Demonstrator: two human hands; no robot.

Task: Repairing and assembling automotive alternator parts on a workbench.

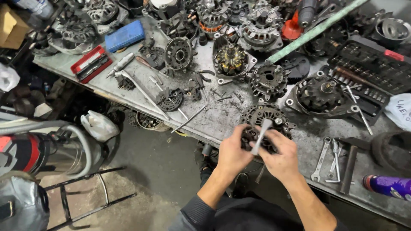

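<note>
Red case (90, 64) sits way off to the left of the alternator housing (266, 117) at the tabletop (222, 122) edge. Left hand (232, 153) grips the housing's left side, fingers curled on it. Right hand (280, 158) holds a grey tool (261, 136) over it, fingers wrapped tight. Wrenches (329, 160) lie just right.

Head view, steeply down, near workbench (222, 117)
</note>
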